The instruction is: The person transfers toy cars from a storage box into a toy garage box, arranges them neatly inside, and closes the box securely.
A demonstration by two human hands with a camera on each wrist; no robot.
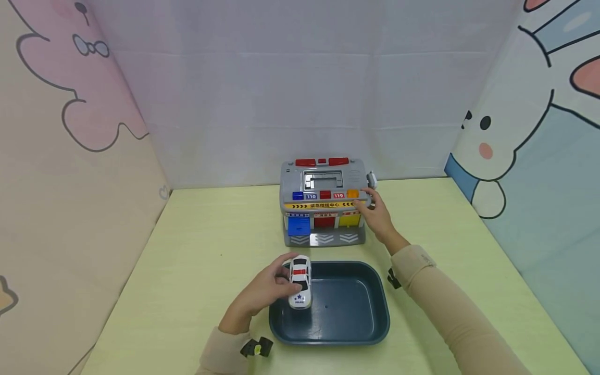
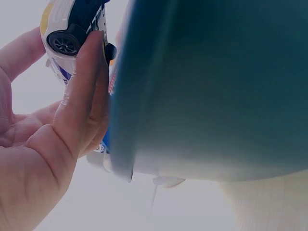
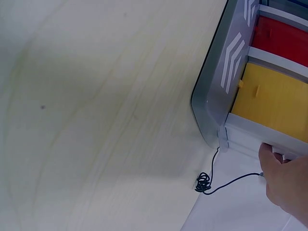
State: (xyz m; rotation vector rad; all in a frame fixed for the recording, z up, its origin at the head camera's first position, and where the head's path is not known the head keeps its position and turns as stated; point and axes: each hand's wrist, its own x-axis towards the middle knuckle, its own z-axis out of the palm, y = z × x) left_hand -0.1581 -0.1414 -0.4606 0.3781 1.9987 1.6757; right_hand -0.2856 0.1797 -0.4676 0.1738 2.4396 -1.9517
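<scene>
A white toy police car (image 1: 300, 294) with a red roof bar is in my left hand (image 1: 268, 284), thumb on one side and fingers at the other. It is over the left part of a dark blue plastic tub (image 1: 347, 339). In the left wrist view the car's wheel (image 2: 64, 43) shows beside the tub wall (image 2: 207, 106). Behind the tub stands a grey toy garage (image 1: 323, 239). My right hand (image 1: 378, 219) grips its upper right edge. The garage's blue door (image 1: 299, 226) is swung out; the red door (image 1: 324, 222) and yellow door (image 3: 272, 98) are down.
A thin black cord (image 3: 203, 183) lies coiled by the garage's right side. Blue, red and orange buttons (image 1: 352, 193) line the garage's front top edge. A pale curtain (image 1: 281, 94) closes off the back of the table (image 1: 211, 234), with printed panels (image 1: 529, 187) at both sides.
</scene>
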